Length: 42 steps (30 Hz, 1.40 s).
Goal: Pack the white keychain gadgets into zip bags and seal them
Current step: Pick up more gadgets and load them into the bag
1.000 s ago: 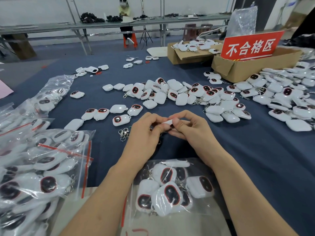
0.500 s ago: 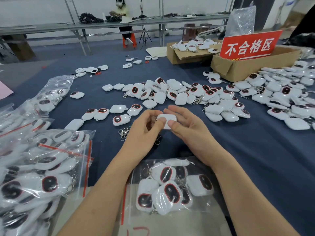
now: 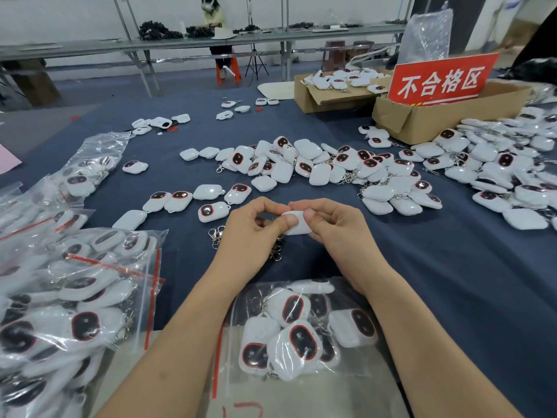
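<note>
The big blue table [image 3: 452, 282] holds a wide heap of loose white gadgets [image 3: 319, 164], and nearer the person lies a clear zip bag [image 3: 241, 303] with some gadgets inside, and between them the left hand [image 3: 250, 233] and right hand [image 3: 334, 230] both pinch one white gadget [image 3: 297, 223] with thumbs and bent fingers.

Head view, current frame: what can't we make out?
All head view.
1. Held gadget: fingers of the left hand and right hand cover its face and any keyring.
2. Zip bag: forearms cross it, the bottom edge cuts it; sealed or not, unclear.
3. Bag pile: cropped by the left edge, glare; count unknown.
4. Dark items on the far bench: too small, blurred.
</note>
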Motion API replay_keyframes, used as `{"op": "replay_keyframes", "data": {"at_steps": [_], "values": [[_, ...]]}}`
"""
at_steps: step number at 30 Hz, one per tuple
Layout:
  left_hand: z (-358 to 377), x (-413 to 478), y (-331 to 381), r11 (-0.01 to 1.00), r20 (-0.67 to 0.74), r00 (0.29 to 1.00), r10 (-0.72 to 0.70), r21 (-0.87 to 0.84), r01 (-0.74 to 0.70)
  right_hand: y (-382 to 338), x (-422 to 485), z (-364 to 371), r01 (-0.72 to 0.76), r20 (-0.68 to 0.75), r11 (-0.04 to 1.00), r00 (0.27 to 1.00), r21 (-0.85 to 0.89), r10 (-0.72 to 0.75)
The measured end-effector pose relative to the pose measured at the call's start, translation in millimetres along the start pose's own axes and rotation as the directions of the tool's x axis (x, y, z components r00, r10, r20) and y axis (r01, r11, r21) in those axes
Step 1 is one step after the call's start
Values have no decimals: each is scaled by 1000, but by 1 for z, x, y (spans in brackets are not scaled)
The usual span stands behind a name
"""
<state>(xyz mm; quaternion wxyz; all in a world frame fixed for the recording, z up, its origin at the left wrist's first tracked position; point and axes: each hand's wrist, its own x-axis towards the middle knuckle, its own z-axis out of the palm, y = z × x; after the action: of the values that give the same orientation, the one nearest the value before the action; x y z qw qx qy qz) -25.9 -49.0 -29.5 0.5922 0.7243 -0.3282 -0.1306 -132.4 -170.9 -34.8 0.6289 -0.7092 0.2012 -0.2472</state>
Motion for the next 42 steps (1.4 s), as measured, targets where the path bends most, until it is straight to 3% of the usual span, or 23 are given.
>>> {"op": "replay_keyframes", "data": {"at_steps": [4,7,9,11,15,20,28,36,42], "values": [[0,0,0,999,-4,1000,1,-35,-1,-1,0,1,51,15,999,999,17,-51],[1,1,2,967,-23,999,-34,-252,27,-1,2,5,61,41,991,997,118,-66],[2,2,2,892,12,996,-88,-444,84,-1,3,6,48,35,985,998,168,-54],[4,2,2,857,64,991,-115,-498,132,0,4,6,50,9,985,999,167,-52],[5,0,2,930,50,997,-60,-361,75,-2,3,8,41,-64,982,998,182,-30],[5,1,2,944,32,999,-34,-327,42,-2,2,10,23,-103,983,995,185,-4],[8,-6,3,996,84,992,92,-27,-91,-2,2,3,3,29,981,1000,192,-9],[8,-7,5,995,83,992,99,-27,-97,0,3,2,23,21,980,999,197,-28],[6,-3,6,988,-71,995,66,-133,-75,-2,3,8,73,-19,988,997,135,-72]]}}
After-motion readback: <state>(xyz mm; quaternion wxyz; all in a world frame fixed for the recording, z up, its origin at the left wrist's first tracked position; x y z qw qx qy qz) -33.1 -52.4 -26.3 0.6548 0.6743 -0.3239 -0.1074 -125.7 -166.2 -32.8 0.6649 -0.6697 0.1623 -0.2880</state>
